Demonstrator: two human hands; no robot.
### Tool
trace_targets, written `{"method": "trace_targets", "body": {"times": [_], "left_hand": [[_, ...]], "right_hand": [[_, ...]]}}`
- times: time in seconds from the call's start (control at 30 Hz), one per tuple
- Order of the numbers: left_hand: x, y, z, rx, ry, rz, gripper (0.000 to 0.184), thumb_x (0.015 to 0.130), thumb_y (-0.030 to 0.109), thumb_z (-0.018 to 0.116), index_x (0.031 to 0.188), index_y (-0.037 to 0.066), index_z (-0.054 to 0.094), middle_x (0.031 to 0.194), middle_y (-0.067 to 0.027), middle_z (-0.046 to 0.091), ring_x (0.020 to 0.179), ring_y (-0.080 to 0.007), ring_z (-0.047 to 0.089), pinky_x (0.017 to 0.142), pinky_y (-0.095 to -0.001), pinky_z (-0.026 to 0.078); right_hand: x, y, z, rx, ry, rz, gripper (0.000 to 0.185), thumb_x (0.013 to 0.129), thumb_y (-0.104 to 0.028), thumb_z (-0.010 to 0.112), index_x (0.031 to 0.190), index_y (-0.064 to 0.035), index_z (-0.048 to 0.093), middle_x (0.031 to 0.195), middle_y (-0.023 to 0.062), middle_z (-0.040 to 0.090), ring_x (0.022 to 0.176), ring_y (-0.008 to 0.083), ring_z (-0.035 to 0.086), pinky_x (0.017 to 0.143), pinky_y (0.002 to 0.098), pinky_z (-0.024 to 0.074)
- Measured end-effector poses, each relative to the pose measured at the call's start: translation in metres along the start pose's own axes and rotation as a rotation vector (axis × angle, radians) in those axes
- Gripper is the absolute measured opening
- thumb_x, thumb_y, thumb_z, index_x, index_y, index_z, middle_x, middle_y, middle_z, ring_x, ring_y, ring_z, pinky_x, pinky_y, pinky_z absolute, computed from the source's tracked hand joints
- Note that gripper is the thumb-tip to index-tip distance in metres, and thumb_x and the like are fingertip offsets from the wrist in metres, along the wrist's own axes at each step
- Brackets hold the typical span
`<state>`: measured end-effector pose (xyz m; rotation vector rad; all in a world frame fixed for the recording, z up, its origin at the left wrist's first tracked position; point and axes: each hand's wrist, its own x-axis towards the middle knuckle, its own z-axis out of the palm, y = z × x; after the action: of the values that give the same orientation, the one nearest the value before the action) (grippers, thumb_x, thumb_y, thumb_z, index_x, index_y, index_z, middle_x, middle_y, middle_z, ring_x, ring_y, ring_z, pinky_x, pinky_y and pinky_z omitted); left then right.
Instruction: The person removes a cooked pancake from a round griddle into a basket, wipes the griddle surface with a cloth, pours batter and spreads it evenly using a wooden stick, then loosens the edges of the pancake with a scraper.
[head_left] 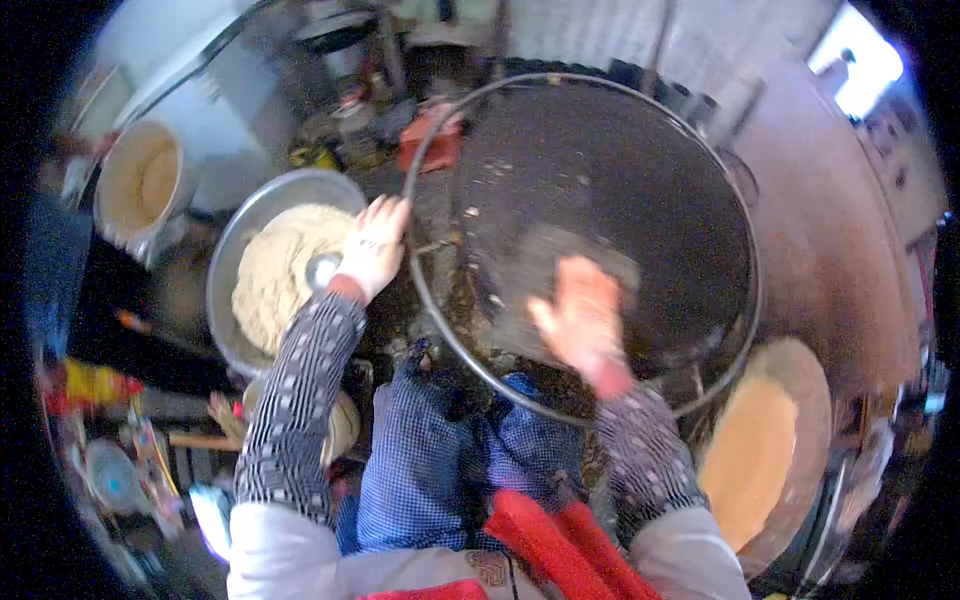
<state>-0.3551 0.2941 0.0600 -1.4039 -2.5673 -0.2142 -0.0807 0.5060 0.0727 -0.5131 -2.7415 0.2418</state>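
Note:
My left hand, dusted pale, is open between a metal bowl and the metal ring around a griddle. Its fingertips are close to the ring; whether they touch it I cannot tell. The bowl holds pale dough or batter, with a small round metal thing in it beside my wrist. Over the near part of the round black griddle, my right hand presses on a grey cloth or pad, blurred by motion. The cloth's exact kind is unclear.
At the lower right stands a wide round container of tan contents. A white bucket is at the upper left, and a red-orange object lies behind the ring. A brown surface extends along the right. My knees are against the griddle's near side.

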Motion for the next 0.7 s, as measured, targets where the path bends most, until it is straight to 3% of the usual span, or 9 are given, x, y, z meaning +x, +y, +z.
{"method": "trace_targets", "body": {"times": [0.1, 0.13, 0.17, 0.2, 0.27, 0.33, 0.43, 0.53, 0.7], "left_hand": [[0.029, -0.004, 0.007, 0.098, 0.092, 0.258, 0.037, 0.083, 0.008, 0.052, 0.119, 0.002, 0.057, 0.126, -0.0151, 0.058, 0.124, -0.0329, 0.049, 0.104, -0.0416, 0.040], [0.044, 0.011, 0.009, 0.267, -0.258, 0.155, 0.028, 0.082, 0.008, 0.053, 0.108, 0.000, 0.060, 0.111, -0.0154, 0.063, 0.109, -0.0313, 0.057, 0.097, -0.0393, 0.045], [0.029, -0.004, 0.063, -0.042, 0.180, 0.178, 0.027, 0.080, 0.009, 0.055, 0.104, -0.001, 0.059, 0.105, -0.0156, 0.063, 0.091, -0.0295, 0.059, 0.090, -0.0396, 0.047], [0.015, 0.011, 0.055, 0.089, 0.036, 0.232, 0.014, 0.078, 0.013, 0.059, 0.089, 0.005, 0.063, 0.090, -0.0100, 0.064, 0.084, -0.0252, 0.060, 0.085, -0.0364, 0.047], [-0.012, 0.042, 0.037, 0.318, -0.241, 0.386, 0.016, 0.074, 0.020, 0.066, 0.059, 0.018, 0.070, 0.062, 0.0013, 0.066, 0.070, -0.0165, 0.061, 0.075, -0.0301, 0.048], [-0.043, 0.091, 0.006, 0.305, -0.373, 0.396, 0.011, 0.071, 0.024, 0.068, 0.063, 0.018, 0.073, 0.062, -0.0006, 0.068, 0.058, -0.0197, 0.062, 0.062, -0.0361, 0.048], [-0.086, 0.179, 0.032, 0.164, -0.423, 0.242, 0.033, 0.086, 0.025, 0.057, 0.053, 0.021, 0.059, 0.052, 0.0002, 0.058, 0.054, -0.0230, 0.058, 0.057, -0.0408, 0.045], [-0.121, 0.294, 0.016, 0.043, -0.538, 0.305, 0.026, 0.092, 0.028, 0.051, 0.087, 0.019, 0.075, 0.076, -0.0001, 0.065, 0.078, -0.0244, 0.062, 0.069, -0.0437, 0.046], [-0.202, 0.388, 0.076, -0.380, -0.142, 0.639, 0.021, 0.087, 0.023, 0.055, 0.069, 0.015, 0.060, 0.085, -0.0007, 0.062, 0.083, -0.0236, 0.057, 0.083, -0.0431, 0.047]], "right_hand": [[-0.052, 0.116, -0.014, -0.288, 0.043, 0.140, 0.068, 0.086, -0.040, 0.062, 0.133, 0.0062, 0.046, 0.136, 0.0244, 0.049, 0.128, 0.0377, 0.044, 0.108, 0.0494, 0.0327], [-0.063, 0.164, -0.028, -0.229, -0.044, 0.218, 0.066, 0.089, -0.040, 0.059, 0.135, 0.0062, 0.045, 0.138, 0.0251, 0.049, 0.129, 0.0385, 0.044, 0.110, 0.0512, 0.0304], [-0.072, 0.204, -0.036, -0.202, -0.092, 0.319, 0.069, 0.094, -0.043, 0.053, 0.141, 0.0054, 0.040, 0.145, 0.0240, 0.042, 0.135, 0.0385, 0.038, 0.114, 0.0519, 0.0253], [-0.080, 0.218, -0.043, -0.299, -0.167, 0.504, 0.066, 0.100, -0.042, 0.042, 0.145, 0.0059, 0.035, 0.151, 0.0242, 0.035, 0.142, 0.0358, 0.030, 0.118, 0.0433, 0.0214], [-0.082, 0.252, -0.027, -0.387, -0.208, 0.576, 0.071, 0.099, -0.046, 0.041, 0.147, 0.0047, 0.030, 0.154, 0.0230, 0.030, 0.145, 0.0360, 0.025, 0.119, 0.0504, 0.0159], [-0.059, 0.200, -0.037, -0.343, -0.289, 0.432, 0.072, 0.098, -0.044, 0.042, 0.147, 0.0073, 0.030, 0.152, 0.0256, 0.032, 0.144, 0.0377, 0.026, 0.118, 0.0515, 0.0163], [-0.026, 0.070, -0.028, -0.272, -0.316, 0.098, 0.073, 0.096, -0.042, 0.044, 0.144, 0.0114, 0.031, 0.148, 0.0300, 0.035, 0.142, 0.0408, 0.028, 0.117, 0.0529, 0.0176], [-0.008, -0.022, 0.026, -0.211, -0.152, -0.201, 0.072, 0.095, -0.042, 0.048, 0.143, 0.0095, 0.033, 0.149, 0.0281, 0.034, 0.141, 0.0409, 0.028, 0.117, 0.0514, 0.0177], [-0.031, -0.016, 0.004, -0.135, -0.290, -0.157, 0.072, 0.097, -0.043, 0.045, 0.147, 0.0058, 0.029, 0.154, 0.0243, 0.029, 0.146, 0.0367, 0.022, 0.119, 0.0500, 0.0141]]}}
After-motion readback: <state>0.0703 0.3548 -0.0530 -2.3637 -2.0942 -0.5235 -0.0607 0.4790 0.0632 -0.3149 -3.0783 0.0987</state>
